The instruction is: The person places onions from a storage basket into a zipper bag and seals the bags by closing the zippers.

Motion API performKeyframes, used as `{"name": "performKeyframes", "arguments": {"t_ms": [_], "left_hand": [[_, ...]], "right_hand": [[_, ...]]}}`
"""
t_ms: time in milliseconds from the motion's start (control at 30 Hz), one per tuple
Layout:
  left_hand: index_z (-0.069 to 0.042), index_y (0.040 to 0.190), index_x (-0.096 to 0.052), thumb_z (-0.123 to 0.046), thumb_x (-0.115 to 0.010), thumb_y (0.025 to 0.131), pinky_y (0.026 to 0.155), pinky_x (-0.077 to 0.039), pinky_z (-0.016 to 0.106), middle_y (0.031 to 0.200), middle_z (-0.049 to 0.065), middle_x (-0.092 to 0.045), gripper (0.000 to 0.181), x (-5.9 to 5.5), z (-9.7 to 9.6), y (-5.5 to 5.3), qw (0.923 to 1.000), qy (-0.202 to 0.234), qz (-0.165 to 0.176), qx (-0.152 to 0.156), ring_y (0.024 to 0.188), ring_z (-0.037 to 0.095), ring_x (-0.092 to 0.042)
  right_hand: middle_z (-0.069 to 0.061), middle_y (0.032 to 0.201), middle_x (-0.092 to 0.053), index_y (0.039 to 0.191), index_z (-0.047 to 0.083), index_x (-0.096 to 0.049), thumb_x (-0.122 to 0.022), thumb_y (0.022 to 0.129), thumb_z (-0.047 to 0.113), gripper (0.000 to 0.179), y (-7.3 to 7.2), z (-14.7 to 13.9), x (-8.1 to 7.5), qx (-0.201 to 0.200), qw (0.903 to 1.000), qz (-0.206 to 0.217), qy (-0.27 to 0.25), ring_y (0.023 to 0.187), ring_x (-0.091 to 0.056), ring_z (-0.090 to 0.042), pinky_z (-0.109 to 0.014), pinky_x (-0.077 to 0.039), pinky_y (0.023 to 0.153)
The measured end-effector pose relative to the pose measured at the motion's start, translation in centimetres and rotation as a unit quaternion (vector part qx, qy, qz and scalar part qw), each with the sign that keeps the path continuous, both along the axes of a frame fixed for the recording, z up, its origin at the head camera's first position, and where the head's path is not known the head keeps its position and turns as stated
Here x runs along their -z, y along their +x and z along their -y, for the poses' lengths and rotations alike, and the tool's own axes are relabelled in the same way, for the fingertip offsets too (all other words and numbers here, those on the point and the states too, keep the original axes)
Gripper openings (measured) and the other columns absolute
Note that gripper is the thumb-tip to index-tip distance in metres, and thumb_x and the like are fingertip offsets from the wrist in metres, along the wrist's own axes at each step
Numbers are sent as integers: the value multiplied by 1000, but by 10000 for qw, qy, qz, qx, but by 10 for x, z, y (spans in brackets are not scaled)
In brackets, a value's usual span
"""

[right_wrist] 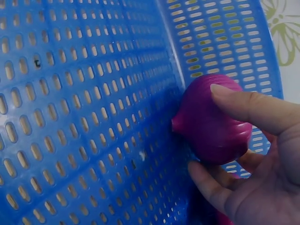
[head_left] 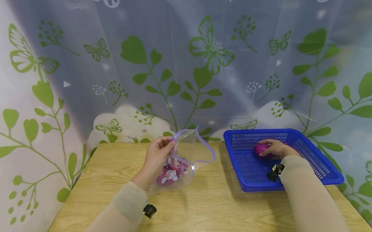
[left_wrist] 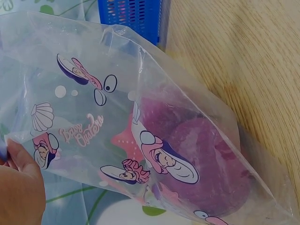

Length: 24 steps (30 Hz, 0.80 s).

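Observation:
My left hand [head_left: 158,158] pinches the rim of a clear zip bag [head_left: 202,149] with a lilac zip edge, its mouth spread wide. Cartoon oysters and shells are printed on the bag, and purple rounded things [left_wrist: 206,164] lie at its bottom, blurred by the plastic. Inside the blue basket [head_left: 242,184], my right hand [head_left: 276,149] grips a glossy purple onion [right_wrist: 211,122], thumb on one side and fingers beneath. The onion's narrow tip points toward the basket floor in the right wrist view. A bit of another pink thing [right_wrist: 224,218] shows below the fingers, mostly hidden.
The basket, with slotted walls, stands at the right of the wooden table [head_left: 204,211], close to its back edge. A curtain [head_left: 178,61] printed with leaves and butterflies hangs right behind the table. Small black cameras [head_left: 150,210] are strapped at both wrists.

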<state>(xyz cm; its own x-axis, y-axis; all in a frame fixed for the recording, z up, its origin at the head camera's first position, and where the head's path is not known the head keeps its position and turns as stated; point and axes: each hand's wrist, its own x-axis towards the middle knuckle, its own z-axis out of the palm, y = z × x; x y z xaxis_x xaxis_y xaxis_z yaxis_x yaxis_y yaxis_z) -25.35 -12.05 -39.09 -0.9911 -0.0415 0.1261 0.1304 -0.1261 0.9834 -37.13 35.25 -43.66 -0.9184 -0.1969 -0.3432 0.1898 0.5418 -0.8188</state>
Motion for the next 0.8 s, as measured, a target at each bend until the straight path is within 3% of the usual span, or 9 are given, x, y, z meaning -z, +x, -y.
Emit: {"name": "performKeyframes", "arguments": {"t_ms": [567,800], "left_hand": [[1,116,-63,-6,-64,98,69,-52,18,98,5,-61,19,1,3,0,9998,112,127,-99,83,14,-59],[-1,117,-63,-8,-65,98,68,-50,19,97,3,-61,21,-2,2,0,9999,-67,70,-31,80,13,-55]], "right_hand": [[-40,144,-29,149,-9,-27,-71,84,-9,79,-10,1,6,-496,9987,-7,-75,125,-45,-47,-56,-47,101],[-42,140,-34,148,-11,-28,-71,85,-9,77,-6,0,3,-642,9976,-139,-240,121,-51,-43,-54,-49,100]]}}
